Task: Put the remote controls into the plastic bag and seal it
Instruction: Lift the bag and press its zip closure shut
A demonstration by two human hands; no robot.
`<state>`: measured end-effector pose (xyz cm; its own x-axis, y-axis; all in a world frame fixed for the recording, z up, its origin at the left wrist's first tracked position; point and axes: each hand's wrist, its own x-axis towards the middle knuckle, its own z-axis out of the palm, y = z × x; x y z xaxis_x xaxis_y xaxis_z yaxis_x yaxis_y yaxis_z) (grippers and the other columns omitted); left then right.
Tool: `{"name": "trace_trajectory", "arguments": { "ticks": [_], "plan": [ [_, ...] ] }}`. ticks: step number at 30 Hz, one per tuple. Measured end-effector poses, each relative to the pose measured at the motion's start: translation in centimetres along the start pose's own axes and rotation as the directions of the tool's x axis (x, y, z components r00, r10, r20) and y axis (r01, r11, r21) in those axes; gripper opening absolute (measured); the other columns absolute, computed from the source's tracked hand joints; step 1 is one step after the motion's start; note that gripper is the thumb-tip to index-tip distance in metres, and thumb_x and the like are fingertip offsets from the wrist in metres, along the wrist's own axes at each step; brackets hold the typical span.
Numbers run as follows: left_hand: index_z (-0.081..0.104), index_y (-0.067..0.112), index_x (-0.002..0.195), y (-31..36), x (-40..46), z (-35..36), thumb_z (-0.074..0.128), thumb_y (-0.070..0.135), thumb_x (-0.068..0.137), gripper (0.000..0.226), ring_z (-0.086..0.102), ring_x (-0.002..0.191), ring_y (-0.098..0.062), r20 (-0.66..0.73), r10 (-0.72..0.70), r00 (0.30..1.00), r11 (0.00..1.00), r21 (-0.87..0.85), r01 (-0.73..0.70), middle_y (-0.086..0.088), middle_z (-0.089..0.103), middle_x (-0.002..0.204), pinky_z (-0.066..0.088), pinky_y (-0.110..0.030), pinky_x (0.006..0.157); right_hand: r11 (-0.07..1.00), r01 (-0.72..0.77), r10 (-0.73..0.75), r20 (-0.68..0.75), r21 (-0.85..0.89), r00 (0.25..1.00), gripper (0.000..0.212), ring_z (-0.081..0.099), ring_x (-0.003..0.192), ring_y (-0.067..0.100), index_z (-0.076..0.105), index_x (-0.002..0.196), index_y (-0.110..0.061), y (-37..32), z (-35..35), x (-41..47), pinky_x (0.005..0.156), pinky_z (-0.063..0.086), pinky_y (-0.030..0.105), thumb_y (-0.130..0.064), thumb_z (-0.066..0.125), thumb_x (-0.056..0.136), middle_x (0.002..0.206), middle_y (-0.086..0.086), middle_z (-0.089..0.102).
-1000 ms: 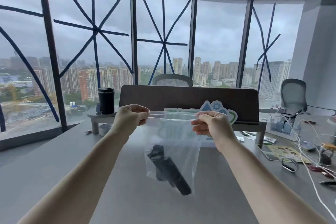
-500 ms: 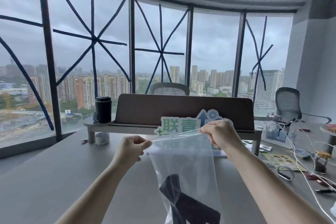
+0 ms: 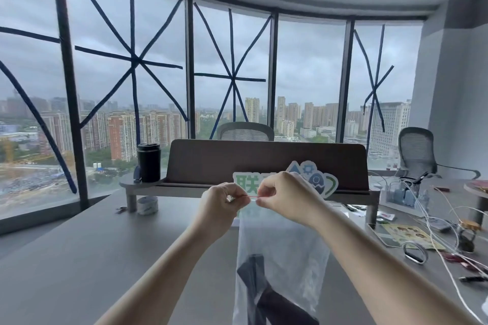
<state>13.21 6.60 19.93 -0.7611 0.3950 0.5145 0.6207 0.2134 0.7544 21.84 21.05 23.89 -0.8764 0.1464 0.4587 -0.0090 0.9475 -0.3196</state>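
Observation:
A clear plastic bag point(image 3: 285, 253) hangs in the air in front of me, above the grey table point(image 3: 79, 266). Dark remote controls point(image 3: 266, 301) lie crossed in its lower part, cut off by the bottom edge of the view. My left hand point(image 3: 221, 203) and my right hand point(image 3: 285, 198) pinch the bag's top strip close together, fingertips almost touching, with a short red line of the zip showing between them. The rest of the top edge is hidden behind my hands.
A dark wooden shelf riser point(image 3: 264, 163) stands behind the bag with a black cup point(image 3: 148, 163) on its left end and a green sign point(image 3: 324, 182). A tape roll point(image 3: 147, 205) lies under it. White cables point(image 3: 433, 221), cards and small items crowd the right side.
My hands have come together from wide apart at the bag's top corners to a close pinch at the middle of the zip. The bag hangs lower in the view and narrower.

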Motion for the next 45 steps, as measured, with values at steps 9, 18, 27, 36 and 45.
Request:
{"name": "trace_trajectory", "arguments": {
  "ticks": [9,18,27,36,45],
  "plan": [
    [0.064,0.029,0.059,0.7,0.4,-0.4,0.072,0.019,0.077,0.022,0.051,0.050,0.001,0.007,0.042,0.999,0.999,0.016,-0.042,0.011,0.059,0.057,0.039,-0.019,0.057,0.990,-0.014,0.001,0.090,0.142,0.996,0.020,0.061,0.060,0.005,0.070,0.060,-0.030,0.0,-1.0,1.1,0.074,0.059,0.038,-0.027,0.078,0.078,0.060,-0.010,0.065],
    [0.066,0.026,0.062,0.8,0.3,-0.5,0.072,0.017,0.077,0.019,0.051,0.047,0.002,0.010,0.036,0.999,0.999,-0.009,-0.036,0.009,0.060,0.061,0.039,-0.022,0.057,0.983,-0.059,0.033,0.149,0.173,0.988,0.013,0.058,0.065,0.008,0.079,0.070,-0.017,-0.7,-1.4,1.4,0.074,0.057,0.038,-0.027,0.075,0.078,0.070,-0.002,0.072],
    [0.067,0.016,0.065,0.9,0.2,-0.6,0.072,0.013,0.078,0.015,0.045,0.042,0.003,0.015,-0.009,1.000,0.995,-0.104,0.010,0.013,0.055,0.049,0.035,-0.009,0.048,0.993,-0.014,-0.001,0.121,0.119,0.993,0.018,0.047,0.053,0.005,0.075,0.070,-0.016,-0.7,-0.9,1.4,0.058,0.043,0.026,-0.024,0.069,0.084,0.063,-0.004,0.064],
    [0.060,0.010,0.068,0.7,0.0,0.0,0.064,0.009,0.083,0.015,0.037,0.055,-0.017,0.030,-0.077,0.997,0.967,-0.240,0.081,0.006,0.042,0.051,0.029,-0.020,0.045,0.998,0.052,-0.053,0.060,0.027,0.997,0.014,0.061,0.074,0.019,0.069,0.083,-0.022,-1.1,0.2,1.0,0.070,0.052,0.037,-0.029,0.061,0.091,0.079,-0.005,0.066],
    [0.066,0.012,0.064,-1.8,0.7,-1.4,0.069,0.009,0.079,0.015,0.044,0.049,-0.013,-0.198,-0.122,0.973,0.982,-0.168,0.089,0.008,0.052,0.047,0.036,-0.027,0.052,0.996,-0.004,0.008,0.042,-0.091,0.999,0.017,0.063,0.090,0.024,0.066,0.088,-0.024,1.4,0.2,-0.4,0.075,0.046,0.034,-0.032,0.053,0.095,0.089,-0.006,0.066]
  ]
}}
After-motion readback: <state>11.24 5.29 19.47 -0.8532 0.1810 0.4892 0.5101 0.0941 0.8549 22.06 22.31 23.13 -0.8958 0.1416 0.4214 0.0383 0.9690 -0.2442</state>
